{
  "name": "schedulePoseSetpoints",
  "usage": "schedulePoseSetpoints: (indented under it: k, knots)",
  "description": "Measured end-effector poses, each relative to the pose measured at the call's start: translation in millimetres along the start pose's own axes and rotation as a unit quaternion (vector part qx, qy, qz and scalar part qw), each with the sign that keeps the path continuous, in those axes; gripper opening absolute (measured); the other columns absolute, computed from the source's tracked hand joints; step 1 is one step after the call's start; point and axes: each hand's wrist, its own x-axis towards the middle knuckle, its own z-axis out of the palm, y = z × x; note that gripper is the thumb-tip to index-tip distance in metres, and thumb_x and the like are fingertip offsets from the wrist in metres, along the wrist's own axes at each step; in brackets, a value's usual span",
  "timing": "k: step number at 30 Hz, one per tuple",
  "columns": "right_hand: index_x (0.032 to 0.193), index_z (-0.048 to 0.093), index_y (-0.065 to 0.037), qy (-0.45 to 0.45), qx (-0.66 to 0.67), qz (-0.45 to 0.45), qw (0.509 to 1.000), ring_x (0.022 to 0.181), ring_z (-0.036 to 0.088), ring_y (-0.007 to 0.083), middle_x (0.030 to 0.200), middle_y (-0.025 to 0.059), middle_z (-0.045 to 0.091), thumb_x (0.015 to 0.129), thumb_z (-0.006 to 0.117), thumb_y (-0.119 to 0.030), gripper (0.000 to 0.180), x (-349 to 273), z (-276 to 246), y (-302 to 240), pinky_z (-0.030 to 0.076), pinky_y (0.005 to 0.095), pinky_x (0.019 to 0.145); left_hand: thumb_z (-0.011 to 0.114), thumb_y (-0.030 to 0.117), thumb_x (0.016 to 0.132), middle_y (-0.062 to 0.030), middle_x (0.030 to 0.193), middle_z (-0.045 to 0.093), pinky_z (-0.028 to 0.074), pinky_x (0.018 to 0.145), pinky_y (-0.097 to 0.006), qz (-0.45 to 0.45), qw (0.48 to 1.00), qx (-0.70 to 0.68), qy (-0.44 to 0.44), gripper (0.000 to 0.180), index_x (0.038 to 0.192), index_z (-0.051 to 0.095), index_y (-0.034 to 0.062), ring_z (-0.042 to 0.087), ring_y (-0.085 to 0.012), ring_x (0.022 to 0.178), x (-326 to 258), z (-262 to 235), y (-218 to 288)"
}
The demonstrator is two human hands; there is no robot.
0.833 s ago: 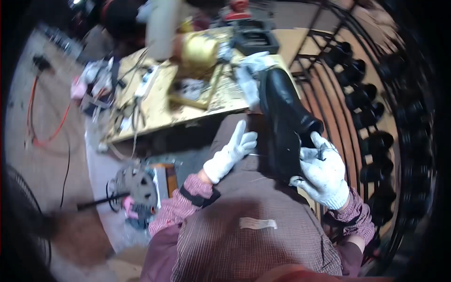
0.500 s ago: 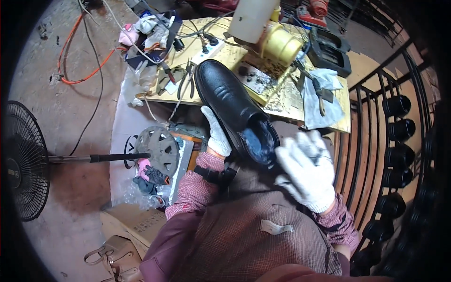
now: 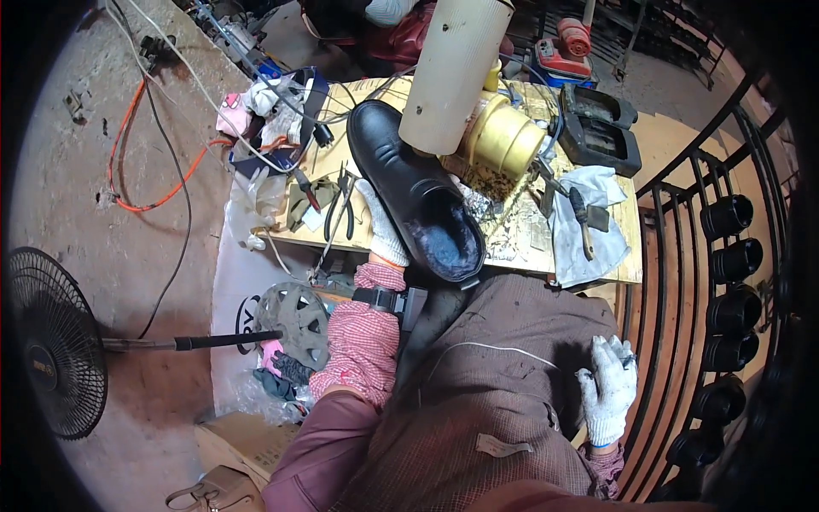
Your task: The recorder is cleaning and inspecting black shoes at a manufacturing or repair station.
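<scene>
A black leather slip-on shoe (image 3: 401, 166) lies tilted over the front of the wooden workbench (image 3: 533, 243), its toe pointing away and left. Fuzzy blue-grey lining shows in its opening, which faces me. My left hand (image 3: 386, 229), in a white knitted glove, holds the shoe along its left side; the fingers under it are hidden. Down at the right, beside my brown apron (image 3: 512, 384), my right hand (image 3: 610, 388) is open and holds nothing. Dark stains mark its white glove at the fingertips.
A yellow cylinder (image 3: 503, 136) and a whitish tube (image 3: 456, 77) stand by the toe. Pliers (image 3: 345, 205) lie left of the shoe, a brush (image 3: 584, 224) on a rag (image 3: 597, 256) at right. A black rack (image 3: 636, 341) holds several dark shoes. At left stands a fan (image 3: 55, 341).
The shoe has moved slightly away and left, over the bench, with my left hand on it. My right hand has left the shoe's opening and dropped down to the right.
</scene>
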Motion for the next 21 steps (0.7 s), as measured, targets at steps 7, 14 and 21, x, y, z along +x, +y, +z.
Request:
schedulePoseSetpoints:
  k: [7,14,21]
  knots:
    - [0.127,0.066,-0.004,0.000,-0.002,-0.044,0.999,0.123,0.059,0.0408,0.121,0.0169,0.068,0.073,0.078,-0.008,0.055,28.8,2.2,0.0,0.038,0.0549,0.112,0.048,0.035,0.105,-0.0139,0.125,0.062,0.051,0.102,-0.041,-0.101,0.992,-0.064,-0.023,0.045,0.136,0.049,0.0020,0.061,-0.0285,0.118,6.9,27.7,-18.0]
    - [0.127,0.064,-0.005,-0.027,0.006,-0.083,0.996,0.120,0.059,0.0413,0.122,0.0170,0.066,0.071,0.079,-0.009,0.059,45.6,2.8,-14.0,0.039,0.0560,0.111,0.042,0.050,0.104,-0.0164,0.146,0.050,0.041,0.114,-0.051,0.005,0.997,-0.066,-0.042,0.066,0.150,0.039,0.0030,0.052,-0.0317,0.132,14.3,-10.3,-15.1]
    - [0.124,0.066,-0.003,-0.038,0.010,-0.143,0.989,0.116,0.063,0.0401,0.117,0.0169,0.070,0.072,0.079,-0.012,0.055,70.4,4.5,-26.3,0.040,0.0549,0.110,0.034,0.056,0.105,-0.0179,0.156,0.038,0.020,0.124,-0.053,-0.006,0.975,-0.213,-0.059,0.068,0.155,0.034,0.0093,0.036,-0.0350,0.145,-7.7,-22.4,-7.7]
